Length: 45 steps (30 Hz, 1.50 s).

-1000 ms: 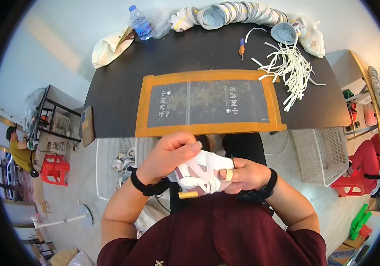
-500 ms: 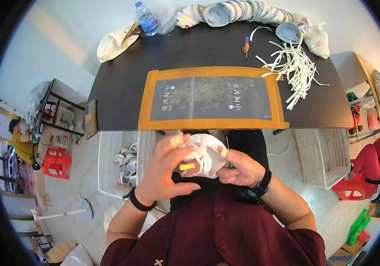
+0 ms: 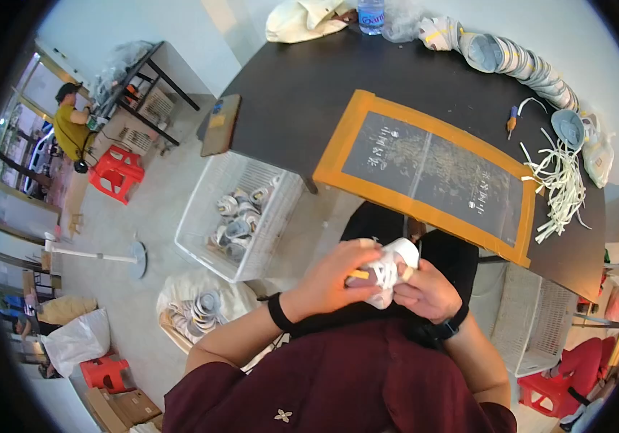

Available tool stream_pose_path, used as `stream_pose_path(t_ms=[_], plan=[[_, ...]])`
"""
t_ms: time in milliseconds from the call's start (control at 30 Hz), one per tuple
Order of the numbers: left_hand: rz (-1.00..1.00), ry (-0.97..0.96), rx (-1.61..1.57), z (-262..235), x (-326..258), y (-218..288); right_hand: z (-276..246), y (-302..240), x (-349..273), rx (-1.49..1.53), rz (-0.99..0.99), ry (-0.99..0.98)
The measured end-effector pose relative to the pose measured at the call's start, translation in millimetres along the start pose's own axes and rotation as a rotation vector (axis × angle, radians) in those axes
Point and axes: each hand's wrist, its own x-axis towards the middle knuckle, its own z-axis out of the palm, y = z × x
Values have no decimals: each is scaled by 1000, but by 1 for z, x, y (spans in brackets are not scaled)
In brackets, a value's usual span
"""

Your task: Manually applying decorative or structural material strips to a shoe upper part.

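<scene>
Over my lap, in front of the table edge, I hold a small white shoe upper (image 3: 403, 251) with white laces crossing it and a yellow tab at its left. My left hand (image 3: 334, 273) is closed round its left side, fingers on the pinkish part by the yellow tab. On the other side, my right hand (image 3: 428, 292) pinches the upper near the laces; a taped finger shows there. Whether a tool is also in the right hand is hidden. A dark board (image 3: 432, 169) edged with orange tape lies on the table just beyond my hands.
White laces (image 3: 560, 191) lie heaped at the table's right, near an orange-and-blue-handled tool (image 3: 512, 123). Stacked shoe uppers (image 3: 529, 65) line the back. A white crate (image 3: 212, 252) and a cloth bag (image 3: 168, 289) hold more uppers. Another person (image 3: 71, 133) works far left.
The view has turned, so the table sits further right. My left hand, spread beside the upper before, now grips it. The upper has tilted, and the green bit by my right fingers no longer shows.
</scene>
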Motion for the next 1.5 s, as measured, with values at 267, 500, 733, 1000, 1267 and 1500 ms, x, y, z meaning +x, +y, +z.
stream_pose_path(t_ms=[267, 500, 733, 1000, 1267, 1500], plan=[[-165, 118, 8, 1, -22, -17, 11, -3, 30, -53, 182, 91], [-739, 355, -460, -12, -74, -79, -8, -2, 29, -262, 142, 247], [-798, 844, 183, -120, -180, -217, -30, 3, 7, -193, 94, 348], [-543, 585, 344, -106, -119, -168, -13, 2, -8, -653, 108, 339], [-126, 222, 200, -92, 2, -40, 4, -43, -37, -1198, -589, 434], [-15, -115, 197, -111, 111, 39, -19, -93, -85, -1154, -751, 897]])
